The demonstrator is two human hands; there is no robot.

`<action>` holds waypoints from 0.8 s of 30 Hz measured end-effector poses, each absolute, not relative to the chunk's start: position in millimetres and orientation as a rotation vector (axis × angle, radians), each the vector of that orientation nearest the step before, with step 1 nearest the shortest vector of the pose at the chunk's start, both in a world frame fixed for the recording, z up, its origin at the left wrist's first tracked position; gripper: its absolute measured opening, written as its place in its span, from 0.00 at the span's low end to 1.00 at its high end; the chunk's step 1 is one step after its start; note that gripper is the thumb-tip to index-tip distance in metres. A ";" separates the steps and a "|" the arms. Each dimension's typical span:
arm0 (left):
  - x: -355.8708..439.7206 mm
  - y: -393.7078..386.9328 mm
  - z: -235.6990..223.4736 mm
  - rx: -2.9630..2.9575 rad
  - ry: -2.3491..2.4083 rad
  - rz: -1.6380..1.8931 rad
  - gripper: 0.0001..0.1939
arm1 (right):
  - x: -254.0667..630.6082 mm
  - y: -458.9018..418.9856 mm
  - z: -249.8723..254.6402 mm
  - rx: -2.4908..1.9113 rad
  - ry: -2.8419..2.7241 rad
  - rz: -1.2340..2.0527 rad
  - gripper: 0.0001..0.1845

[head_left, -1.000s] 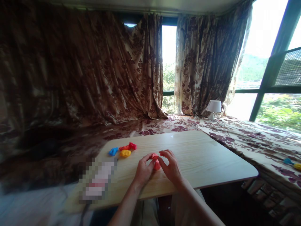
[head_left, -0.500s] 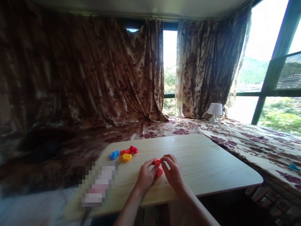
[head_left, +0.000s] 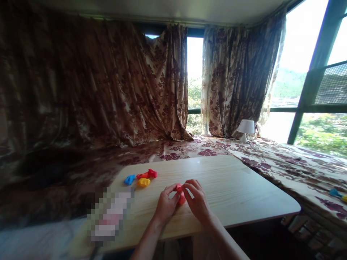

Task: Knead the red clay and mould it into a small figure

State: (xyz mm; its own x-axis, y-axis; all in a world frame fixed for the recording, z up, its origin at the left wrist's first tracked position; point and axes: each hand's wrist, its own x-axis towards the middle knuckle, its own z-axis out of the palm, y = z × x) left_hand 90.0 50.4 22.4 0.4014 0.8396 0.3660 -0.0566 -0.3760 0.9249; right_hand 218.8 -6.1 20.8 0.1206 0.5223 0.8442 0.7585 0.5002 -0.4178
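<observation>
Between my two hands is a soft, crumpled coral-red piece (head_left: 181, 199), low over the near middle of the table; whether it is modelling clay or a balloon I cannot tell. My left hand (head_left: 166, 204) pinches its upper part from the left, thumb and forefinger closed on it. From the right, the fingertips of my right hand (head_left: 197, 200) press together on the same upper part. The lower part bulges out below the fingers. To the left lie a crumpled blue piece (head_left: 129, 180), a yellow one (head_left: 143, 182) and a red one (head_left: 143, 175) beside a pinkish-red one (head_left: 153, 173).
The pale wooden table (head_left: 238, 191) has rounded corners. A blurred-out flat object (head_left: 111, 216) lies at its left. Beyond stands a white lamp (head_left: 246, 127) on the flowered cloth (head_left: 211, 144). At far right lies another blue piece (head_left: 335, 193) beside a yellow one.
My right fingers, apart from the coral-red piece's top a second ago, have closed in on it. My left hand keeps its pinch. The view has shifted slightly; the other coloured pieces lie as before.
</observation>
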 end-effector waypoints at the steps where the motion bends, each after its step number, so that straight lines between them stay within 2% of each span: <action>1: 90.0 50.5 22.5 1.661 0.700 1.139 0.18 | 218.9 -5.9 20.2 -1.146 -1.544 -0.242 0.07; 7: 91.0 51.4 23.4 1.607 0.682 1.173 0.17 | 219.2 -3.7 15.9 -1.182 -1.512 -0.126 0.17; 12: 90.4 55.6 20.8 1.604 0.705 1.255 0.16 | 214.6 -4.5 17.2 -1.253 -1.590 -0.095 0.12; 15: 89.2 55.4 20.6 1.677 0.703 1.253 0.15 | 216.4 -2.8 14.4 -1.237 -1.536 -0.037 0.13; 20: 89.3 51.5 22.2 1.792 0.653 1.227 0.14 | 223.3 0.3 11.4 -1.189 -1.438 0.241 0.13; 24: 91.1 50.0 21.6 1.845 0.667 1.254 0.14 | 224.2 0.7 12.9 -1.158 -1.441 0.287 0.12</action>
State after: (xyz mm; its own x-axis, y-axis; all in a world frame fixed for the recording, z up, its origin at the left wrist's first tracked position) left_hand 91.1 50.0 21.6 0.3721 0.7741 0.5121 -0.0080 -0.5491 0.8357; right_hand 224.2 0.7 12.9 0.2006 0.7643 0.6129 0.4708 0.4734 -0.7445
